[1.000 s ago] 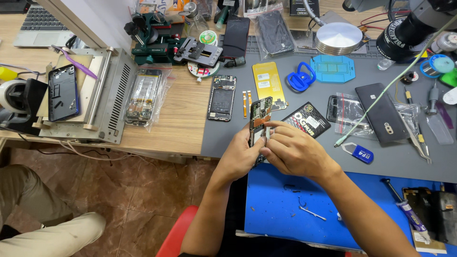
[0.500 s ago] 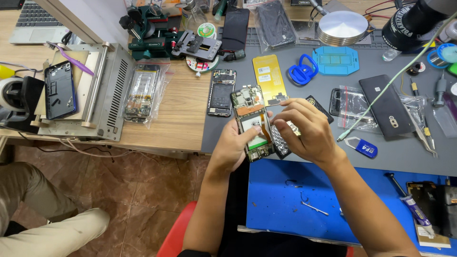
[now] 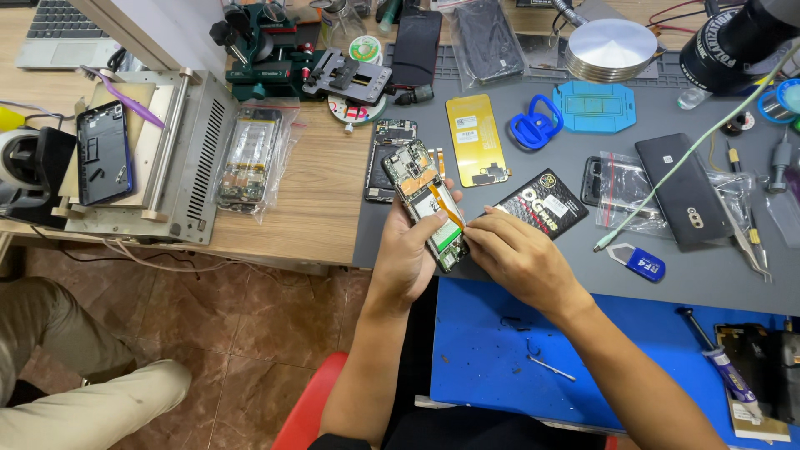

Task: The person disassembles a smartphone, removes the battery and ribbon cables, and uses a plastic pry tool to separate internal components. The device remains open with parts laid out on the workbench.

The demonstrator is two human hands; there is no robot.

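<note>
My left hand (image 3: 408, 258) grips an opened phone (image 3: 429, 196) with its back cover off, showing the circuit board, an orange flex cable and a white battery. The phone is held tilted above the near edge of the grey mat (image 3: 600, 267). My right hand (image 3: 521, 254) rests against the phone's lower right side, fingertips touching near the bottom of the battery.
A second bare phone frame (image 3: 385, 158), a yellow battery (image 3: 475, 140), a blue suction tool (image 3: 536, 127), a black box (image 3: 542, 202) and a black phone (image 3: 679, 190) lie on the mat. A metal machine (image 3: 158, 158) stands left. A screwdriver (image 3: 721, 358) lies on the blue mat (image 3: 492, 350). Another person's legs (image 3: 75, 383) are at lower left.
The opened phone has been turned from edge-on to face up and lifted slightly forward. My right hand shifted from its top to its lower right edge.
</note>
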